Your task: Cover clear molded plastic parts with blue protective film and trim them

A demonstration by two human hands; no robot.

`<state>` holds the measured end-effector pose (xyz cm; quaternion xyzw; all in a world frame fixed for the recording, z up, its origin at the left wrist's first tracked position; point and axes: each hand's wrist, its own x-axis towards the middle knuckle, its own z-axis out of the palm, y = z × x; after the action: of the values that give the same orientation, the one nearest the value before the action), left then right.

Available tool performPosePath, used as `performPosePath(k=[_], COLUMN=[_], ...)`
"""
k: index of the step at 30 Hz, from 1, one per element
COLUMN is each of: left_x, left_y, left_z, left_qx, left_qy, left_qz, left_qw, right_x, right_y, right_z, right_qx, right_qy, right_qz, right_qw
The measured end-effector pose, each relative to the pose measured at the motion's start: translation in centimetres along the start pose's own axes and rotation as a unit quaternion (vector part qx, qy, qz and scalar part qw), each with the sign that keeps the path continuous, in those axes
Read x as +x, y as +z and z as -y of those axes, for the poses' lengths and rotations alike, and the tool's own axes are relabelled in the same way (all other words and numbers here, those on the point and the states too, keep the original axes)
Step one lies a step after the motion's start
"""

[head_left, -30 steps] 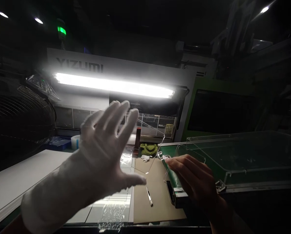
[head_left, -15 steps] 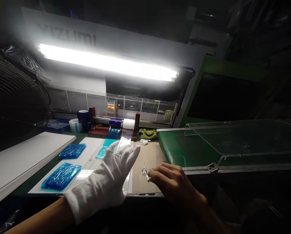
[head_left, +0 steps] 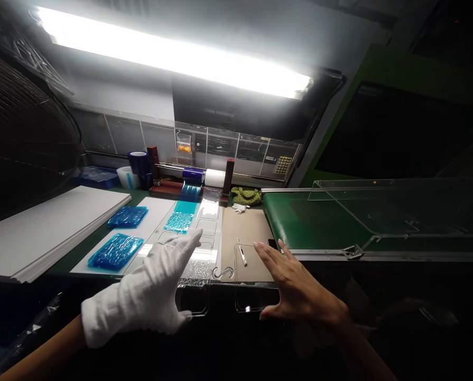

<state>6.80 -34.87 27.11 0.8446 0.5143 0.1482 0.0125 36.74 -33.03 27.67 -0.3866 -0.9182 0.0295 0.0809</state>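
Observation:
My left hand (head_left: 151,288), in a white glove, has its fingers raised and its thumb low, with a clear plate (head_left: 200,307) held by its edges between them. Bare, my right hand (head_left: 300,288) grips a second clear plate (head_left: 245,304) the same way, fingertips at the top edge and thumb at the bottom. A gap separates the two plates, and an S-shaped metallic piece (head_left: 223,273) shows there. Behind the right plate a thin metal pen-like tool (head_left: 242,255) lies on brown board (head_left: 248,225).
Blue-wrapped packs (head_left: 115,251) lie on white sheets at left, beside a white stack (head_left: 54,227). Film rolls (head_left: 192,175) on a stand and a green pouch (head_left: 246,196) are behind. A green conveyor (head_left: 308,219) with a clear cover is at right.
The view has tilted down. My right hand has left the small metal items and spread around a clear plate. My left hand has moved left and lower; the plates now show clearly.

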Motion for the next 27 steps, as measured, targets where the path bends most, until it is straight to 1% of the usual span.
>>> performPosePath(k=[2,3,4,7,8,9,10,11,13,15,17,18,19,21,22,24,26,27], left_x=[-0.7,-1.0,-1.2,-1.7,-1.8,-1.7,-1.7,-1.5,-0.9,0.2,1.5,2.2,2.9,3.9,4.2,4.2,3.5,3.0], left_y=[0.8,1.4,2.3,5.2,5.9,6.4,6.4,6.1,4.8,3.0,1.8,1.5,1.5,1.7,1.9,2.2,2.7,3.0], left_z=[0.1,0.0,-0.2,-1.1,-1.2,-1.2,-1.0,-0.6,0.4,1.0,0.8,0.4,-0.1,-1.0,-1.2,-1.0,0.0,0.5], left_qx=[-0.087,-0.141,-0.2,-0.353,-0.38,-0.391,-0.385,-0.363,-0.282,-0.159,-0.014,0.05,0.103,0.166,0.176,0.157,0.077,0.004], left_qy=[0.0,0.003,0.003,-0.016,-0.022,-0.025,-0.025,-0.024,-0.018,-0.019,-0.03,-0.028,-0.021,-0.003,0.003,0.002,-0.011,-0.019], left_qz=[0.003,-0.001,-0.008,-0.044,-0.053,-0.056,-0.049,-0.03,0.04,0.125,0.186,0.196,0.191,0.158,0.146,0.151,0.17,0.173], left_qw=[0.996,0.99,0.98,0.934,0.923,0.918,0.921,0.931,0.959,0.979,0.982,0.979,0.976,0.973,0.974,0.976,0.982,0.985], right_x=[0.0,0.1,0.2,0.6,0.7,0.8,0.9,0.9,1.0,1.4,2.2,2.7,3.2,4.0,4.2,4.0,3.2,2.7], right_y=[1.0,1.7,2.5,4.9,5.3,5.6,5.5,5.2,4.0,2.4,0.9,0.3,-0.1,-0.5,-0.4,0.4,2.1,3.2], right_z=[0.2,0.3,0.3,0.3,0.2,0.0,-0.3,-0.5,-0.8,-0.5,0.5,1.2,1.8,2.5,2.5,1.6,-0.1,-1.0], right_qx=[0.042,0.069,0.099,0.187,0.208,0.22,0.223,0.215,0.169,0.092,0.005,-0.034,-0.066,-0.104,-0.108,-0.08,-0.003,0.054], right_qy=[0.0,0.0,0.001,0.006,0.01,0.013,0.016,0.018,0.018,0.009,-0.007,-0.014,-0.019,-0.025,-0.026,-0.021,-0.007,0.001], right_qz=[-0.006,-0.005,-0.003,0.014,0.021,0.028,0.035,0.041,0.049,0.046,0.031,0.022,0.016,0.009,0.009,0.014,0.024,0.034], right_qw=[0.999,0.998,0.995,0.982,0.978,0.975,0.974,0.976,0.984,0.995,0.999,0.999,0.997,0.994,0.994,0.996,1.0,0.998])
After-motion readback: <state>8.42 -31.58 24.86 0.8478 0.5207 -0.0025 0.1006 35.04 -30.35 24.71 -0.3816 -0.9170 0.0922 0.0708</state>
